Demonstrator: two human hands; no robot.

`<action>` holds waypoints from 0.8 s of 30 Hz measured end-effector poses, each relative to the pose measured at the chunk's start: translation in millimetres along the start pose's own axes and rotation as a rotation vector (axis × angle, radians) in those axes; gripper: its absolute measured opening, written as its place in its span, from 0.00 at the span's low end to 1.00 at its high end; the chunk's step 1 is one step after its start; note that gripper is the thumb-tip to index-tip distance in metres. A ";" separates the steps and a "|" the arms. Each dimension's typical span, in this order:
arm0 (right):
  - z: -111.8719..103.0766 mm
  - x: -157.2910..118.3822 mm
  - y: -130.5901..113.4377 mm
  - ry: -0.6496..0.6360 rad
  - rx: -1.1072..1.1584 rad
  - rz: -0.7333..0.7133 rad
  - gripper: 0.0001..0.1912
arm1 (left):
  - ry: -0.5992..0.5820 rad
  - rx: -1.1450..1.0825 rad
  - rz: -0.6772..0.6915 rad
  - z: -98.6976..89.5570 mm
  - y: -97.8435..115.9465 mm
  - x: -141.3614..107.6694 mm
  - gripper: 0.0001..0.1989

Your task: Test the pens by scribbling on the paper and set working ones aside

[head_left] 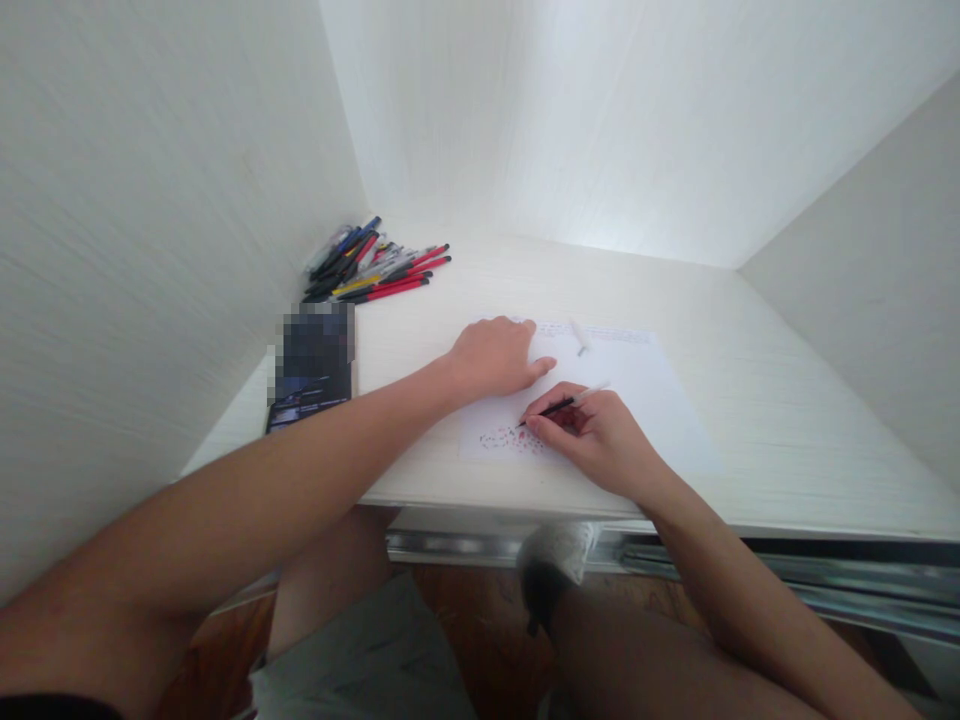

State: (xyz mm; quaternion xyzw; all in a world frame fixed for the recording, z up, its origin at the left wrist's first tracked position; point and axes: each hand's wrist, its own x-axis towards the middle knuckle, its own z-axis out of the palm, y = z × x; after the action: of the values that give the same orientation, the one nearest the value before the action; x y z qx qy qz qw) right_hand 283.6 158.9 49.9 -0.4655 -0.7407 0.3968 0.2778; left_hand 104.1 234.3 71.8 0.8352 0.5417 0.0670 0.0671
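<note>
A white sheet of paper (645,400) lies on the desk, with small writing along its top edge and red and dark marks near its lower left. My right hand (589,430) is closed round a black pen (557,407), whose tip points at those marks. Resting on the upper left part of the sheet, my left hand (499,357) has its thumb apart from its fingers and holds nothing. A white pen cap (580,338) lies on the paper just beyond my hands.
Many pens (375,270) in red, black, blue and yellow are heaped at the desk's back left. A dark, partly pixelated object (315,365) lies below them. White panels rise at the left, back and right. The desk's front edge (480,503) runs above my legs.
</note>
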 end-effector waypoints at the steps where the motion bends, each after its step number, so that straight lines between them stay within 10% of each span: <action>1: 0.1 0.0 0.3 0.000 0.001 0.000 0.07 | 0.001 0.000 0.001 0.2 -0.1 0.0 0.30; 24: 0.9 0.8 0.2 0.011 -0.013 -0.016 0.08 | -0.018 0.000 -0.001 -2.1 0.9 -1.3 0.28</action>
State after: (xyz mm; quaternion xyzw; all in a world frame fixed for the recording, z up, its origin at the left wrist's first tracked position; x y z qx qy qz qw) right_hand 282.6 159.3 49.3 -0.4634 -0.7455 0.3871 0.2823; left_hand 104.0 232.9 74.0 0.8354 0.5416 0.0591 0.0721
